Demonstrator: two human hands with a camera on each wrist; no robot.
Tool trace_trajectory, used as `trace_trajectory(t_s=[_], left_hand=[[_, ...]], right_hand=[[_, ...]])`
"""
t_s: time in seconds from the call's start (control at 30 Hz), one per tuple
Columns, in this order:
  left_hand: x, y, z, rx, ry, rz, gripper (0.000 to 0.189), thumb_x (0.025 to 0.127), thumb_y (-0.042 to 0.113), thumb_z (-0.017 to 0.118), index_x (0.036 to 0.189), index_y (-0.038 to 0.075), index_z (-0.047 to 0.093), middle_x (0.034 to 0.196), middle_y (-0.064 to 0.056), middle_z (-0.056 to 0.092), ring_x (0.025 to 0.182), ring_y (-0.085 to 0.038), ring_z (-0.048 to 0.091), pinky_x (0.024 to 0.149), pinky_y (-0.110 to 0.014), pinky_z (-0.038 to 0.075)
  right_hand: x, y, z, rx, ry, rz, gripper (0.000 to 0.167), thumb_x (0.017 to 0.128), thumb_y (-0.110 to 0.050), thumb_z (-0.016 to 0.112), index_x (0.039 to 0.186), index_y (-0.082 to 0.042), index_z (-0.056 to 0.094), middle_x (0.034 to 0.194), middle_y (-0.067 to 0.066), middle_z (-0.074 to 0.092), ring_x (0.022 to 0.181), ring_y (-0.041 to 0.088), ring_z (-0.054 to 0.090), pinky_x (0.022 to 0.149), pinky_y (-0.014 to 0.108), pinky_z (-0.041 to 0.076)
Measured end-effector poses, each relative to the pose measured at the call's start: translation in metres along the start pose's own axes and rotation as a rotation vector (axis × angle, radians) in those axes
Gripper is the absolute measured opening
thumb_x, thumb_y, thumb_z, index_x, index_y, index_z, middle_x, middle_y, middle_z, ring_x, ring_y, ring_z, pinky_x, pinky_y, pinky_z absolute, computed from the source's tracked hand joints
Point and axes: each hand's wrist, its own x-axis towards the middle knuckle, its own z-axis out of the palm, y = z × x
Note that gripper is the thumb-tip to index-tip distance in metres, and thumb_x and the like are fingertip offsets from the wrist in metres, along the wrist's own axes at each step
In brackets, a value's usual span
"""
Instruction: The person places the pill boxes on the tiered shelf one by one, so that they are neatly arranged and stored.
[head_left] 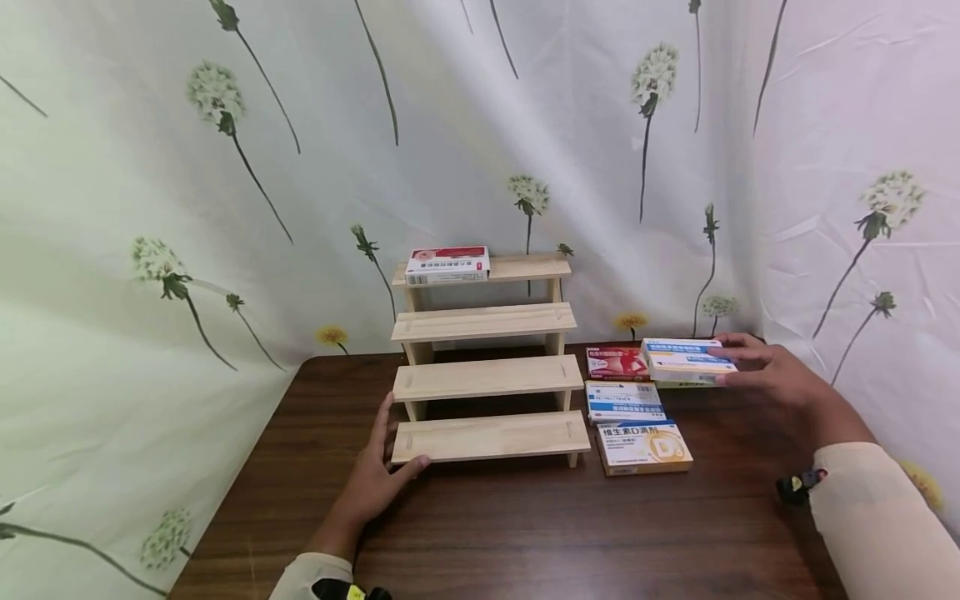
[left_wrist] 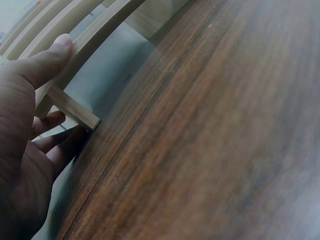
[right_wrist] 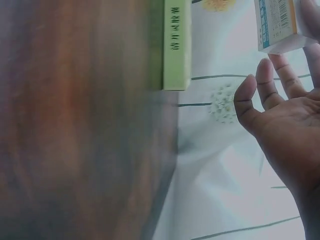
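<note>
Evidently one blue-and-white box (head_left: 684, 358), likely light, stiff, crushable — best held endwise, as right hand (head_left: 783, 385) pinches it; left of that pinch, left hand (head_left: 375, 477) grips wooden rack (head_left: 487, 438).

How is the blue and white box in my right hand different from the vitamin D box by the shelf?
The blue-and-white box is held up in the right hand, while the vitamin D box lies flat on the table. The blue-and-white box has a blue band across its top; the vitamin D box shows a large D on orange. Both are printed boxes with largely white tops.
</note>
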Motion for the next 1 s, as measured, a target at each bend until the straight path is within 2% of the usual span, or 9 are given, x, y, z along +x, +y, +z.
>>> trace_trajectory(t_s=[0.17,0.27,0.37,0.5,0.57,0.73,0.8,1.0], left_hand=[[0.000,0.000,0.000,0.000,-0.003,-0.001,0.118,0.097,0.025,0.087,0.175,0.046,0.001,0.163,-0.027,0.049,0.139,-0.047,0.064,0.102,-0.048,0.059],[0.000,0.000,0.000,0.004,-0.002,-0.002,0.118,0.097,0.026,0.087,0.175,0.046,0.001,0.163,-0.027,0.049,0.138,-0.047,0.064,0.101,-0.047,0.060],[0.000,0.000,0.000,0.005,-0.003,0.001,0.117,0.097,0.026,0.087,0.175,0.046,0.001,0.163,-0.027,0.049,0.138,-0.047,0.064,0.101,-0.047,0.060],[0.001,0.000,-0.001,0.000,-0.003,0.007,0.118,0.098,0.025,0.086,0.175,0.045,0.000,0.163,-0.028,0.048,0.140,-0.048,0.063,0.104,-0.049,0.059],[0.001,0.001,-0.001,-0.001,-0.002,0.006,0.118,0.098,0.024,0.086,0.175,0.044,-0.001,0.164,-0.028,0.047,0.141,-0.049,0.062,0.105,-0.050,0.058],[0.000,0.001,-0.002,0.000,0.000,-0.004,0.118,0.098,0.025,0.086,0.175,0.044,-0.001,0.164,-0.029,0.046,0.141,-0.049,0.061,0.105,-0.052,0.057],[0.001,0.001,-0.002,0.000,0.000,-0.003,0.117,0.098,0.026,0.086,0.175,0.045,-0.001,0.163,-0.028,0.047,0.140,-0.048,0.062,0.105,-0.052,0.058],[0.000,0.000,0.000,0.001,0.002,0.006,0.118,0.098,0.026,0.086,0.175,0.044,0.000,0.162,-0.027,0.049,0.139,-0.047,0.063,0.104,-0.049,0.059]], right_hand=[[0.009,-0.015,-0.007,-0.054,-0.005,-0.025,0.061,0.096,-0.019,0.085,0.152,-0.003,0.063,0.170,0.019,0.037,0.146,0.037,0.037,0.099,0.024,0.035],[0.014,-0.029,-0.012,-0.047,-0.008,-0.022,0.062,0.096,-0.019,0.085,0.151,-0.003,0.063,0.171,0.020,0.037,0.150,0.043,0.035,0.104,0.034,0.034],[0.019,-0.045,-0.018,-0.038,-0.004,-0.029,0.061,0.095,-0.018,0.086,0.149,-0.002,0.065,0.170,0.019,0.038,0.151,0.039,0.036,0.106,0.036,0.034],[0.027,-0.067,-0.027,-0.077,-0.001,-0.072,0.059,0.094,-0.017,0.087,0.147,-0.004,0.067,0.167,0.018,0.043,0.140,0.025,0.042,0.104,0.032,0.037],[0.033,-0.078,-0.031,-0.093,-0.009,-0.090,0.058,0.094,-0.017,0.087,0.147,-0.005,0.067,0.166,0.017,0.044,0.138,0.024,0.043,0.103,0.032,0.039],[0.051,-0.103,-0.036,-0.108,-0.041,-0.109,0.055,0.096,-0.014,0.085,0.147,-0.004,0.068,0.168,0.018,0.044,0.147,0.038,0.043,0.102,0.032,0.039],[0.057,-0.111,-0.038,-0.111,-0.049,-0.103,0.055,0.096,-0.014,0.085,0.148,-0.006,0.068,0.169,0.017,0.043,0.148,0.041,0.043,0.101,0.029,0.039],[0.070,-0.130,-0.037,-0.075,-0.065,-0.092,0.054,0.098,-0.018,0.084,0.149,-0.012,0.068,0.173,0.015,0.040,0.151,0.043,0.043,0.103,0.034,0.042]])
